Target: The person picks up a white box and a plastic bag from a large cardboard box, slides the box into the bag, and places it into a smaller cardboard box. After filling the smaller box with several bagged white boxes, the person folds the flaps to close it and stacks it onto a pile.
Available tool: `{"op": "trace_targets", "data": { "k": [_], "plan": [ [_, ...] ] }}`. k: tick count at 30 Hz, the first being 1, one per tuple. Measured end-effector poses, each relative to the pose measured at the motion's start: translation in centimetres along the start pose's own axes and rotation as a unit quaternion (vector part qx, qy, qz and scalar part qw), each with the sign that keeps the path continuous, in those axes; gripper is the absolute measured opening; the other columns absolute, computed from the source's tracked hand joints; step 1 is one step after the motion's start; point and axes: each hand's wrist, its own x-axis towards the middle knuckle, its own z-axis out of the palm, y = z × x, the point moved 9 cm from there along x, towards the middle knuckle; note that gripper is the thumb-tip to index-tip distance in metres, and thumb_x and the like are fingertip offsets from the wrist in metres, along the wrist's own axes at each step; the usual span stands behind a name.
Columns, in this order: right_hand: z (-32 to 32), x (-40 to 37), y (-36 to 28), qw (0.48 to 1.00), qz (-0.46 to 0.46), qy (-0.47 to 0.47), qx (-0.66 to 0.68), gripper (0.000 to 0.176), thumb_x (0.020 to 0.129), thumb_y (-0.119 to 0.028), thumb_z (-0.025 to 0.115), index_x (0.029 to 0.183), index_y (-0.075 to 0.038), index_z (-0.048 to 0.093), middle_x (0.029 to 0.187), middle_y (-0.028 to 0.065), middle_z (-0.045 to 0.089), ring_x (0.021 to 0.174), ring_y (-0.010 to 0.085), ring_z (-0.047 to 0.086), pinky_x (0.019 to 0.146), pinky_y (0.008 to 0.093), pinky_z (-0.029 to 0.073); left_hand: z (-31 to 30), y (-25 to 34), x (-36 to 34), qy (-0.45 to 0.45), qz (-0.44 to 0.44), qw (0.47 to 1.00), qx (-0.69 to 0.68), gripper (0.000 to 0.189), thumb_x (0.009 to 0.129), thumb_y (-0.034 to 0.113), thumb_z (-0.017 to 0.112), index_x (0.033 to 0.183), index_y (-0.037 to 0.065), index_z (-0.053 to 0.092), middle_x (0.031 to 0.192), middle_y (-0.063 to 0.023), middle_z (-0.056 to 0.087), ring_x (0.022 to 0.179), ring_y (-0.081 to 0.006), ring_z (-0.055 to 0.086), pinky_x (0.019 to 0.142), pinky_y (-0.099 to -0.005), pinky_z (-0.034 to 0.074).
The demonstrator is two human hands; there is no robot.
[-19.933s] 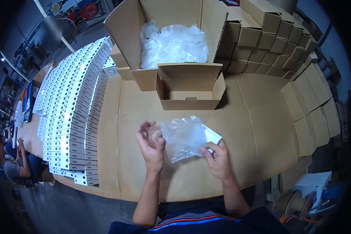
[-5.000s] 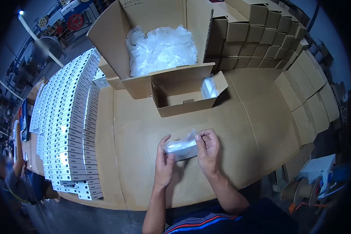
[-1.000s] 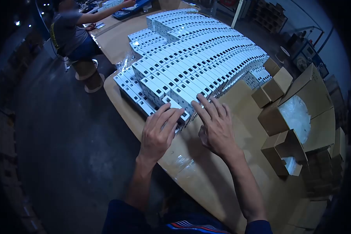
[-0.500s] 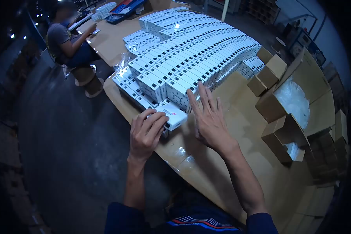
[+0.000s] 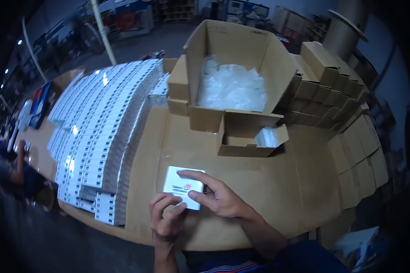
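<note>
A flat, square white box (image 5: 183,184) with dark lettering and a small pinkish-red logo is held low over the table's near side. My left hand (image 5: 167,218) grips its lower left edge, fingers curled. From the right, my right hand (image 5: 221,198) holds it too, with the forefinger across the top face and the thumb on the print. The stack of white boxes (image 5: 89,145) with dark square marks stands to the left, apart from both hands.
The brown-covered table (image 5: 255,186) carries a large carton (image 5: 241,38) of clear plastic bags (image 5: 234,88). In front of it is a small open carton (image 5: 241,150) with a clear-wrapped item. Brown boxes (image 5: 323,91) are piled at right. Another person (image 5: 13,170) sits far left.
The view has swung right. The white box has left the stack's near corner and is now over the table. My right hand, open and apart before, has closed on it alongside my left.
</note>
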Motion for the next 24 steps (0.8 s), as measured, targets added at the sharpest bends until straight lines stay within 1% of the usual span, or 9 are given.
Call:
{"op": "trace_targets", "data": {
  "k": [2,4,7,10,12,16,18,21,24],
  "plan": [
    [-4.7,-0.3,0.1,0.998,-0.039,0.048,-0.010,0.034,0.107,-0.012,0.058,0.140,-0.004,0.060,0.115,0.0055,0.070,0.092,0.0099,0.064,0.081,0.0252,0.053,3.6,1.5,3.6,-0.067,0.008,0.997,-0.034,0.035,0.070,0.007,0.089,0.100,0.009,0.071,0.111,-0.0094,0.066,0.107,-0.0324,0.065,0.087,-0.0430,0.057],
    [-8.5,-1.2,-1.4,0.993,0.028,0.079,0.079,0.024,0.106,-0.005,0.054,0.126,0.000,0.067,0.111,0.0053,0.070,0.093,0.0118,0.068,0.077,0.0252,0.057,6.3,1.7,7.6,-0.094,-0.022,0.989,-0.115,0.029,0.075,0.006,0.087,0.097,0.006,0.070,0.106,-0.0111,0.067,0.104,-0.0316,0.066,0.084,-0.0425,0.056],
    [-15.9,-1.4,-4.2,0.980,-0.056,0.189,-0.035,0.024,0.106,0.001,0.050,0.120,0.000,0.069,0.107,0.0069,0.071,0.083,0.0116,0.069,0.076,0.0251,0.058,11.8,-0.4,13.4,-0.117,-0.015,0.981,-0.157,0.022,0.080,0.004,0.082,0.098,0.003,0.068,0.100,-0.0127,0.067,0.098,-0.0308,0.066,0.081,-0.0414,0.055],
    [-22.5,-1.1,-8.6,0.915,-0.098,0.270,-0.284,0.022,0.100,-0.004,0.060,0.117,-0.007,0.073,0.099,0.0158,0.069,0.079,0.0185,0.067,0.074,0.0318,0.054,19.6,-0.8,20.7,-0.187,0.084,0.971,-0.123,0.021,0.081,-0.003,0.076,0.099,0.002,0.068,0.095,-0.0121,0.065,0.092,-0.0312,0.065,0.080,-0.0410,0.053],
    [-24.2,-0.3,-12.8,0.833,-0.164,0.320,-0.420,0.024,0.098,-0.008,0.063,0.118,-0.012,0.074,0.095,0.0176,0.067,0.085,0.0252,0.064,0.076,0.0363,0.052,26.0,-2.2,23.6,-0.268,0.174,0.946,-0.060,0.026,0.080,0.001,0.078,0.104,0.003,0.068,0.102,-0.0127,0.068,0.103,-0.0304,0.067,0.088,-0.0412,0.054],
    [-27.6,3.2,-15.8,0.817,-0.151,0.328,-0.451,0.027,0.097,-0.011,0.064,0.122,-0.012,0.073,0.100,0.0181,0.064,0.088,0.0321,0.062,0.083,0.0392,0.051,35.9,-2.6,25.0,-0.295,0.401,0.866,0.039,0.034,0.080,0.009,0.077,0.113,0.014,0.071,0.111,-0.0056,0.067,0.110,-0.0267,0.063,0.093,-0.0390,0.054],
    [-28.0,4.6,-17.0,0.787,-0.199,0.329,-0.483,0.030,0.096,-0.010,0.065,0.125,-0.013,0.072,0.099,0.0154,0.062,0.084,0.0265,0.058,0.078,0.0358,0.048,38.3,-2.7,24.6,-0.305,0.461,0.831,0.062,0.032,0.081,0.012,0.077,0.113,0.016,0.072,0.115,-0.0050,0.067,0.113,-0.0258,0.063,0.093,-0.0398,0.054],
    [-28.9,6.2,-17.7,0.779,-0.230,0.335,-0.476,0.032,0.096,-0.006,0.066,0.126,-0.014,0.074,0.094,0.0055,0.059,0.070,0.0088,0.047,0.061,0.0243,0.040,41.2,-2.9,25.1,-0.359,0.431,0.827,0.029,0.029,0.082,0.017,0.077,0.110,0.017,0.074,0.113,-0.0057,0.067,0.115,-0.0237,0.062,0.094,-0.0403,0.054],
    [-30.4,6.9,-17.2,0.805,-0.206,0.334,-0.445,0.031,0.095,-0.013,0.065,0.125,-0.012,0.072,0.100,0.0196,0.063,0.090,0.0329,0.064,0.081,0.0401,0.053,40.7,-4.1,26.9,-0.402,0.305,0.863,-0.036,0.018,0.089,0.018,0.073,0.104,0.009,0.072,0.100,-0.0155,0.070,0.105,-0.0329,0.066,0.089,-0.0451,0.054]
  ]
}}
